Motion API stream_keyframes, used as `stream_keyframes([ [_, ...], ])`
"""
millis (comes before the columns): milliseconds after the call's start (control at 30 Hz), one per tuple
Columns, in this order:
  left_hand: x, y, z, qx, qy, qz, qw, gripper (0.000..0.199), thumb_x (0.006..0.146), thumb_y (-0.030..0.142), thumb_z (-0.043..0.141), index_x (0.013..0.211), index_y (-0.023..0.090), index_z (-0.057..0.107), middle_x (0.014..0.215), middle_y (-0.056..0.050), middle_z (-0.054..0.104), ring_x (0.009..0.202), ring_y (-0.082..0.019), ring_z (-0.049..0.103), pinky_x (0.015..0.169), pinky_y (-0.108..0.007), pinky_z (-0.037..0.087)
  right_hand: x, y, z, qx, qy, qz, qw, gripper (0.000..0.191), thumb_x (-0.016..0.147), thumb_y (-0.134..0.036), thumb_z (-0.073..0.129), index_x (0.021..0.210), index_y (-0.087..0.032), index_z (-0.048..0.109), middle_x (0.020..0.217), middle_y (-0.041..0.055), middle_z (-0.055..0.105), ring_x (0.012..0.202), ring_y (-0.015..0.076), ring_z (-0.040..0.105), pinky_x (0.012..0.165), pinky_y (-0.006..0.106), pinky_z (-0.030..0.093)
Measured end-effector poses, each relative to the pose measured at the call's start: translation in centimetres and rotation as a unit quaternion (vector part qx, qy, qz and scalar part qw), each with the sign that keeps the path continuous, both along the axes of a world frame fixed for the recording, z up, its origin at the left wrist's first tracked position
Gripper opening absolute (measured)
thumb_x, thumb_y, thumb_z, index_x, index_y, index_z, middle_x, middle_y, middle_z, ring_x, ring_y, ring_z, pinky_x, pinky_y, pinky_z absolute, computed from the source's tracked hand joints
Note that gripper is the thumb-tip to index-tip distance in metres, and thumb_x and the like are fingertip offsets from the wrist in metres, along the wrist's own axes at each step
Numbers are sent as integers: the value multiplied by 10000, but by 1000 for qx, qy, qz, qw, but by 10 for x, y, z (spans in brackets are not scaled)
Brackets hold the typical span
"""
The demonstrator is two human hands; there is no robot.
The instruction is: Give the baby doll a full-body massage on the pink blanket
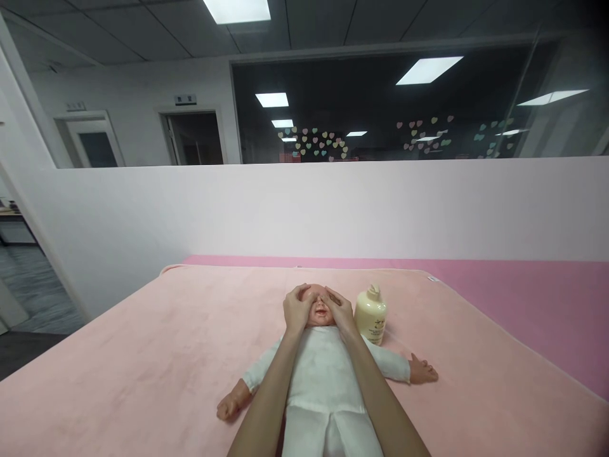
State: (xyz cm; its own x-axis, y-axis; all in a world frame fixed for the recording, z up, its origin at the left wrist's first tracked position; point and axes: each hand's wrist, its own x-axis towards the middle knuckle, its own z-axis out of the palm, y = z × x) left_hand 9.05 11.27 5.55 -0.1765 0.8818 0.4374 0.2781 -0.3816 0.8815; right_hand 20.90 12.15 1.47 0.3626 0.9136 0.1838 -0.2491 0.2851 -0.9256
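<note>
A baby doll point(326, 374) with a white cloth body lies on its back on a pink blanket point(166, 355), arms spread to both sides. My left hand point(297, 308) rests on the left side of the doll's head, and my right hand point(340, 308) on the right side. The thumbs reach in over the eye area, with the doll's nose and mouth showing between the hands. Fingers of both hands curve round the head. A cream pump bottle point(371, 315) stands close by my right hand, beside the doll's shoulder.
Behind the blanket rises a white half wall point(304, 209) with dark glass point(361, 95) above it. A pink surface point(514, 304) shows past the blanket's right edge. Grey floor point(38, 285) lies far left.
</note>
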Motion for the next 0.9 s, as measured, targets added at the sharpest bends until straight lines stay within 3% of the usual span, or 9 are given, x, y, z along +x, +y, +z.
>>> stream_keyframes([
  [200,-4,3,-12,7,-55,-39,998,251,803,267,528,972,179,692,1124,-81,649,1084,-196,578,964,-334,431,6,-4,-10,-16,28,9,999,477,626,-439,691,1016,-163,687,1142,83,623,1125,261,543,991,408,420],
  [333,-3,-7,-32,50,-28,-87,995,386,904,324,359,1197,203,579,1366,-49,467,1297,-173,376,1096,-346,283,10,-17,-17,-20,25,30,999,586,646,-527,659,1117,-178,643,1236,81,562,1164,264,512,977,395,439],
  [433,-11,-16,-43,43,41,-159,986,509,859,416,472,1334,237,438,1486,-34,268,1374,-194,217,1136,-369,185,13,-32,-18,-1,-17,73,997,726,603,-481,733,1243,-193,548,1326,76,478,1221,242,460,1012,357,410],
  [567,-21,-19,-50,39,83,-182,979,679,788,455,577,1390,246,343,1516,-45,172,1392,-213,148,1141,-374,158,14,-45,-17,11,-64,97,993,915,522,-380,813,1336,-199,437,1370,86,420,1229,249,451,1029,378,389],
  [800,-21,-18,-51,54,60,-173,982,529,926,466,261,1374,212,379,1497,-48,236,1384,-168,179,1146,-359,149,19,-44,-22,16,-111,81,990,696,690,-544,649,1282,-206,509,1349,64,451,1255,241,420,1065,413,331],
  [900,-22,-20,-49,43,69,-179,981,549,914,486,295,1387,214,357,1505,-48,211,1388,-174,166,1146,-358,144,19,-43,-22,20,-107,54,993,650,719,-601,586,1227,-196,565,1334,65,470,1279,236,387,1095,409,274],
])
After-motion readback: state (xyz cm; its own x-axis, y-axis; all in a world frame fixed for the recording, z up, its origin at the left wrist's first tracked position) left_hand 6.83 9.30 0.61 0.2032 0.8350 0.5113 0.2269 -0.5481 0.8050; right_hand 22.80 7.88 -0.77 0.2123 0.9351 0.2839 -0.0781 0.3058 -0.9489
